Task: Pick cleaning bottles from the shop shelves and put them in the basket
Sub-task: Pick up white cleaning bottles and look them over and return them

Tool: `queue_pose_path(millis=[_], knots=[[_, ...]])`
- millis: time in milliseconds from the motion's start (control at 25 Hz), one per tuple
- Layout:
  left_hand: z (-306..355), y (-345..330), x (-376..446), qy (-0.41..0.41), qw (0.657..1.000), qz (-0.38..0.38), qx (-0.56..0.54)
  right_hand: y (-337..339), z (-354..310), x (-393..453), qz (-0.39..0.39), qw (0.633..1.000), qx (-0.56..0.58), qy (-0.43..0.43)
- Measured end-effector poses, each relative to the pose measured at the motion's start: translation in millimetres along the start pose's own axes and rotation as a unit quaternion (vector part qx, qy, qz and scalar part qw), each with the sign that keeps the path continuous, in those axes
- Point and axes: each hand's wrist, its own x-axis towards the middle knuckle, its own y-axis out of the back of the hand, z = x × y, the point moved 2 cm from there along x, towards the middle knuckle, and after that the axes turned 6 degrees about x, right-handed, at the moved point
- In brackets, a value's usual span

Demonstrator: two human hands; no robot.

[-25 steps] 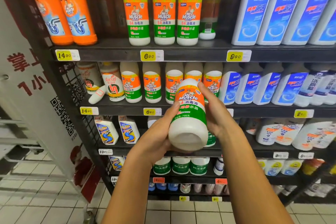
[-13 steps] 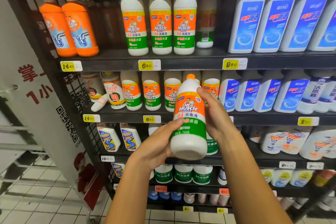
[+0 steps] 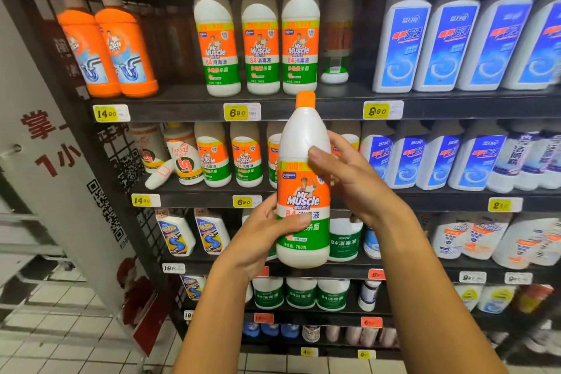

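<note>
I hold a white Mr Muscle bottle (image 3: 303,191) with an orange cap and an orange and green label upright in front of the shelves. My left hand (image 3: 267,234) grips its lower body from the left, thumb across the green band. My right hand (image 3: 349,179) wraps the upper part from the right, fingers on the white shoulder. No basket is in view.
Dark shop shelves (image 3: 303,106) carry matching Mr Muscle bottles (image 3: 261,48), orange drain cleaner bottles (image 3: 124,48) at the left and blue-labelled white bottles (image 3: 425,45) at the right. A white sign panel (image 3: 60,191) stands at the left. The floor is tiled.
The bottle has tipped from leaning toward me, base first, to upright and has risen, so its orange cap now shows. Both hands stayed on it.
</note>
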Motion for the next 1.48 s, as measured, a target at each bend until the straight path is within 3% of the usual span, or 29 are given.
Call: queue_pose_path(millis=[200,320,440,560,680,840,1000,1120,1280,1400,1480], knots=[[1,4,2,-0.022,0.999,-0.017,0.036,0,-9,-8,-0.008,0.997,-0.035,0.065],[14,11,8,-0.043,0.991,-0.026,0.122,-2,-15,-13,-0.012,0.991,-0.07,0.116],[24,15,14,-0.098,0.975,0.028,0.195,-11,-24,-16,0.001,0.978,-0.124,0.166],[17,-10,18,-0.151,0.962,0.112,0.196,-25,-28,-16,0.105,0.958,-0.148,0.22],[9,-28,28,-0.204,0.959,0.144,0.134,-37,-33,-13,0.183,0.939,-0.206,0.205],[9,-13,26,-0.109,0.993,0.033,0.012,-16,-52,-1,0.057,0.974,-0.166,0.141],[7,-12,26,-0.063,0.986,-0.122,-0.094,-3,-59,15,-0.058,0.993,-0.097,0.023],[10,-12,26,-0.034,0.972,-0.198,-0.124,-2,-55,21,-0.063,0.994,-0.082,0.02],[9,-14,23,-0.031,0.962,-0.245,-0.114,1,-50,22,-0.083,0.996,-0.035,-0.012],[6,-15,22,-0.037,0.963,-0.246,-0.105,-2,-53,17,-0.058,0.997,-0.045,0.035],[6,-10,21,-0.029,0.972,-0.203,-0.113,-6,-62,11,-0.021,0.995,-0.062,0.078]])
